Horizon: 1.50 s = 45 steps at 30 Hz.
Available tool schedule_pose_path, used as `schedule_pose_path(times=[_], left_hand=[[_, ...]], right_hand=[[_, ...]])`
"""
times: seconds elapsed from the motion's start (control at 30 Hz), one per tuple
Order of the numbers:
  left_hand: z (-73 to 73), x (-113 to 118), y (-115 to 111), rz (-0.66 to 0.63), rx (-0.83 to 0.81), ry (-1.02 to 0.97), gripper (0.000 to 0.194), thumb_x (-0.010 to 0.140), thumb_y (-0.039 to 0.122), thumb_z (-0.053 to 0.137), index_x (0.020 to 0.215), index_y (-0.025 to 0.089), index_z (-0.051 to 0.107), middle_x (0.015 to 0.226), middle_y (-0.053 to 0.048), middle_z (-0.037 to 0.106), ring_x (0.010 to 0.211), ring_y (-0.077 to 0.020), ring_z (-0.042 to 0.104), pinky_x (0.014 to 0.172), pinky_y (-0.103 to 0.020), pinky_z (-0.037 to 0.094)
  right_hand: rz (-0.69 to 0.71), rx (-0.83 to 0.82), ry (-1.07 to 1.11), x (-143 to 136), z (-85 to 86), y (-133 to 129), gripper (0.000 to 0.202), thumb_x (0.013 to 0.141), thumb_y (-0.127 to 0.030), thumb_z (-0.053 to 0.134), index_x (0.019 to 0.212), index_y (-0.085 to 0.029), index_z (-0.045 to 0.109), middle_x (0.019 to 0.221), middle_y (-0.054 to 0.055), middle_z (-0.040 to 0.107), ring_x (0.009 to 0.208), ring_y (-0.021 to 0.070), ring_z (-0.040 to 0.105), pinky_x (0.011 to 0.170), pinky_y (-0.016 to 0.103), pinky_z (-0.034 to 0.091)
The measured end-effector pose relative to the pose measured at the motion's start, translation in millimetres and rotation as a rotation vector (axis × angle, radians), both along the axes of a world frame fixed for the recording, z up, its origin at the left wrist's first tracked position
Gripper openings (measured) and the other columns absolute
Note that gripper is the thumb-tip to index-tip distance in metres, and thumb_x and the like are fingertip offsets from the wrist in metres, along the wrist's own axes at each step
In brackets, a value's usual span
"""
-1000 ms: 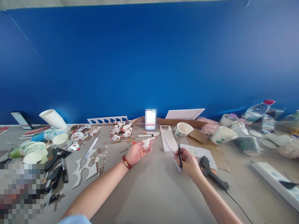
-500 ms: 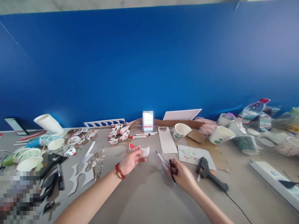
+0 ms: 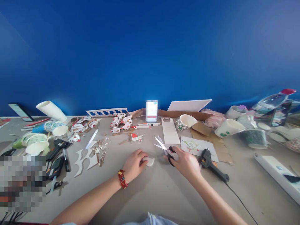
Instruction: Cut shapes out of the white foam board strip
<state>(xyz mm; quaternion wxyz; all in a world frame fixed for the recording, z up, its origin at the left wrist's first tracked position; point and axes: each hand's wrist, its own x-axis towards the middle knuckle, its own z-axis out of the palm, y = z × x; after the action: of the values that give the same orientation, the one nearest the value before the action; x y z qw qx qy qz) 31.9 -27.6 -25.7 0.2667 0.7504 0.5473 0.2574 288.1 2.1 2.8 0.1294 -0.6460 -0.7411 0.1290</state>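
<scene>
Between the thumb and fingers of my left hand (image 3: pixel 136 164) is a small curved white piece (image 3: pixel 150 161), held low over the grey table (image 3: pixel 152 193). A red beaded bracelet circles that wrist. My right hand (image 3: pixel 186 161) has its fingers in the black handles of a pair of scissors (image 3: pixel 162 145). The scissor blades are spread and point up and to the left, beyond the white piece and not touching it.
A black glue gun (image 3: pixel 213 165) lies right of my right hand, beside a paper with a green drawing (image 3: pixel 189 143). Behind are a white strip (image 3: pixel 170 132), a patterned cup (image 3: pixel 185 122) and small white-and-red bird shapes (image 3: pixel 120 122). Scraps (image 3: pixel 102 150) lie left.
My left hand has lowered with the white piece, its fingers now more curled. The scissors have turned and their blades have opened. The view has tilted down.
</scene>
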Motion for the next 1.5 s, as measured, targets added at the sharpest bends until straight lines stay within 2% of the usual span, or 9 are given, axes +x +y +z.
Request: schedule_pose_path(times=[0.23, 0.5, 0.63, 0.8, 0.97, 1.13, 1.23, 1.3, 1.5], left_hand=[[3.5, -2, -5, -0.117, 0.111, 0.219, 0.040, 0.081, 0.045, 0.070, 0.112, 0.022, 0.062, 0.115, -0.008, 0.057, 0.103, -0.0270, 0.053, 0.091, -0.041, 0.045], [2.6, 10, -11, -0.150, 0.150, 0.275, 0.027, 0.084, 0.031, 0.067, 0.108, 0.022, 0.061, 0.111, -0.007, 0.058, 0.101, -0.0265, 0.054, 0.085, -0.042, 0.046], [5.9, 8, -12, -0.135, 0.135, 0.062, 0.045, 0.080, 0.046, 0.071, 0.115, 0.021, 0.058, 0.114, -0.009, 0.059, 0.104, -0.0285, 0.055, 0.090, -0.044, 0.048], [22.3, 17, -6, -0.043, -0.101, -0.448, 0.035, 0.097, 0.044, 0.049, 0.120, 0.020, 0.056, 0.110, -0.009, 0.064, 0.091, -0.0195, 0.064, 0.080, -0.031, 0.054], [36.1, 31, -4, 0.060, -0.093, -0.575, 0.032, 0.100, 0.042, 0.041, 0.102, 0.018, 0.062, 0.094, -0.006, 0.067, 0.093, -0.0198, 0.065, 0.083, -0.030, 0.053], [44.5, 14, 7, 0.092, 0.092, -0.333, 0.034, 0.103, 0.031, 0.030, 0.096, 0.018, 0.060, 0.092, -0.007, 0.068, 0.089, -0.0171, 0.065, 0.083, -0.027, 0.051], [46.5, -13, 19, 0.163, 0.198, 0.251, 0.038, 0.104, 0.023, 0.020, 0.092, 0.019, 0.057, 0.088, -0.006, 0.067, 0.082, -0.0158, 0.064, 0.078, -0.026, 0.050], [43.5, -31, 24, 0.196, 0.199, 0.392, 0.029, 0.101, 0.024, 0.032, 0.089, 0.018, 0.057, 0.085, -0.008, 0.065, 0.079, -0.0208, 0.063, 0.073, -0.031, 0.049], [22.0, -46, 26, 0.161, 0.201, 0.622, 0.014, 0.091, 0.022, 0.049, 0.084, 0.019, 0.060, 0.090, -0.009, 0.062, 0.092, -0.0266, 0.059, 0.074, -0.035, 0.047]], right_hand=[[0.040, -0.117, 0.162, -14, 12.0, -4, 0.035, 0.080, -0.053, 0.062, 0.065, -0.023, 0.054, 0.055, -0.002, 0.056, 0.051, 0.0144, 0.049, 0.048, 0.023, 0.026], [0.112, -0.326, 0.463, -31, -7.5, -10, 0.026, 0.080, -0.042, 0.062, 0.066, -0.021, 0.053, 0.058, -0.002, 0.064, 0.052, 0.0139, 0.053, 0.048, 0.021, 0.030], [0.115, -0.309, 0.402, -38, -6.0, -11, 0.024, 0.077, -0.037, 0.064, 0.062, -0.021, 0.055, 0.053, -0.003, 0.058, 0.050, 0.0126, 0.048, 0.047, 0.021, 0.027], [0.146, -0.217, 0.426, -60, 5.1, -13, 0.019, 0.076, -0.029, 0.061, 0.060, -0.021, 0.054, 0.053, -0.004, 0.054, 0.050, 0.0124, 0.045, 0.048, 0.022, 0.026], [0.190, -0.180, 0.545, -78, 3.0, -12, 0.011, 0.074, -0.021, 0.057, 0.063, -0.020, 0.058, 0.056, -0.004, 0.057, 0.052, 0.0120, 0.047, 0.049, 0.022, 0.029], [0.220, -0.153, 0.729, -81, -5.4, -9, 0.012, 0.082, -0.031, 0.061, 0.087, -0.021, 0.066, 0.069, -0.003, 0.065, 0.054, 0.0115, 0.050, 0.052, 0.021, 0.037], [0.120, -0.029, 0.725, -70, -7.2, -3, 0.027, 0.087, -0.046, 0.060, 0.099, -0.022, 0.065, 0.068, -0.002, 0.064, 0.052, 0.0122, 0.050, 0.052, 0.023, 0.040], [0.103, 0.057, 0.579, -57, -8.1, 3, 0.029, 0.089, -0.047, 0.058, 0.101, -0.022, 0.065, 0.064, -0.002, 0.060, 0.054, 0.0137, 0.053, 0.054, 0.023, 0.041], [0.155, 0.260, 0.076, -22, -17.5, 17, 0.027, 0.095, -0.036, 0.048, 0.116, -0.023, 0.060, 0.107, 0.007, 0.066, 0.071, 0.0174, 0.064, 0.056, 0.026, 0.043]])
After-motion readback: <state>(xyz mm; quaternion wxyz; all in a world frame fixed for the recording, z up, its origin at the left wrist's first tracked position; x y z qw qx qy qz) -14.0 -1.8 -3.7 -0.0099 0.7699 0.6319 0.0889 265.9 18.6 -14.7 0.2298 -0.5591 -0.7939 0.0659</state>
